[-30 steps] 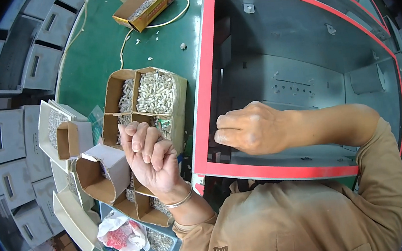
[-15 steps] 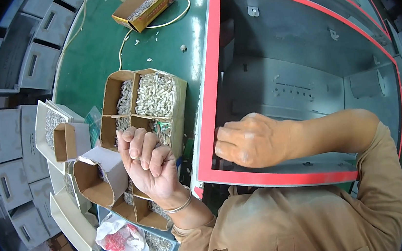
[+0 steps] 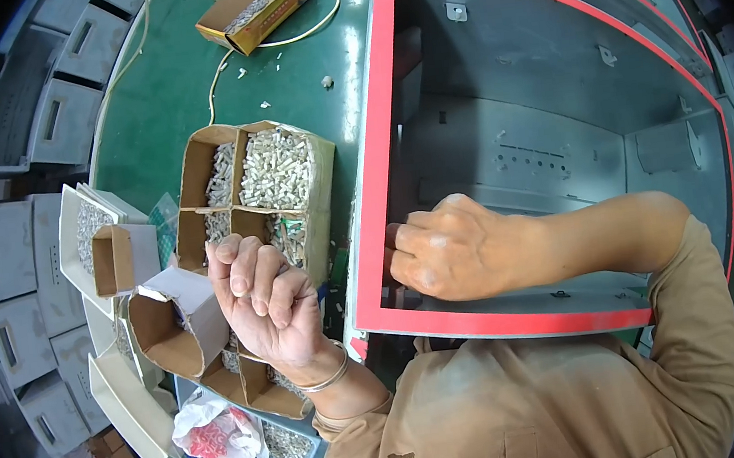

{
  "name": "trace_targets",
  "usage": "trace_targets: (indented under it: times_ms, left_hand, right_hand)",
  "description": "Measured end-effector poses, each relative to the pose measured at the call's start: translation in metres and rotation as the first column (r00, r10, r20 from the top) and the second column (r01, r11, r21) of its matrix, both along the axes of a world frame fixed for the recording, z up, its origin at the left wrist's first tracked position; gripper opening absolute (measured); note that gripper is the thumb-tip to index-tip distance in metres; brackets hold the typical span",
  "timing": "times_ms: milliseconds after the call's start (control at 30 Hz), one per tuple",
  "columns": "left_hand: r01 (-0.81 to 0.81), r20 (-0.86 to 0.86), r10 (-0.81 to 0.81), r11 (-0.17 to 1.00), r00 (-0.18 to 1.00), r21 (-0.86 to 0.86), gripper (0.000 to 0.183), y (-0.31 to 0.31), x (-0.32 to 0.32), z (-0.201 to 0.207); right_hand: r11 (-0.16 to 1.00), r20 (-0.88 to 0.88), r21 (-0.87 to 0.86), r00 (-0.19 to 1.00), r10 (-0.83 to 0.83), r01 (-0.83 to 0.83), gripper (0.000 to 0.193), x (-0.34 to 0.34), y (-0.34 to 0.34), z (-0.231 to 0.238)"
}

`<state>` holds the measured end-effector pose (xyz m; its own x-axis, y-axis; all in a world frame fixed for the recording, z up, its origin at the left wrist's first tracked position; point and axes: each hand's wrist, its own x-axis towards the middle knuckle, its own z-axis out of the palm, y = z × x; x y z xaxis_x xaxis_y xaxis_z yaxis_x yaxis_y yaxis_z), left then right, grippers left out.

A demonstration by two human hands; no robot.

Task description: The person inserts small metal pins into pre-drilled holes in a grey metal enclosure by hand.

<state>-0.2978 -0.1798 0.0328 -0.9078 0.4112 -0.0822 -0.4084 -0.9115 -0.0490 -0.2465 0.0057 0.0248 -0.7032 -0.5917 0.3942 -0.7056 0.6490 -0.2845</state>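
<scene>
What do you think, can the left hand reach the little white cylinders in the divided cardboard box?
Probably yes: the left hand is close by, the divided cardboard box is open on top, and nothing seems to cover the little white cylinders.

The tabletop (image 3: 167,116) is green. The cabinet (image 3: 516,115) is dark grey inside, its opening edged in red. The divided box (image 3: 317,180) is brown inside and pale yellowish along one side; the small pieces (image 3: 274,172) in it are white and grey. The carton (image 3: 274,24) is yellow marked with red, the shirt (image 3: 457,407) tan.
</scene>
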Motion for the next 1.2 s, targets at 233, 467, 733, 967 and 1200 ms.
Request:
trace_targets:
  times_ms: [233,467,733,967,1200]
  left_hand:
    - [0.013,0.004,-0.013,0.999,1.0,0.04,0.024,0.005,0.005,0.008]
    - [-0.015,0.004,0.015,1.0,1.0,0.027,0.031,0.003,0.009,0.008]
    - [-0.008,-0.014,0.008,0.999,1.0,0.037,0.032,-0.001,0.01,0.006]
    - [0.027,-0.017,-0.026,0.999,1.0,0.042,0.032,0.011,0.014,0.018]
    - [0.123,0.136,-0.155,0.968,0.978,0.22,0.028,0.035,0.024,0.04]
  right_hand:
    - [0.997,0.069,0.074,0.997,0.023,-0.028,0.006,-0.005,-0.004,-0.005]
    - [0.999,0.112,0.033,0.994,-0.022,0.018,0.018,-0.004,0.003,-0.002]
    - [0.989,0.088,-0.053,0.986,0.142,-0.138,0.003,-0.01,0.006,-0.003]
    - [0.999,0.041,0.002,0.998,0.053,-0.053,0.005,-0.005,-0.003,-0.002]
    - [0.974,0.221,0.224,0.972,-0.079,0.028,0.015,-0.007,0.015,0.023]
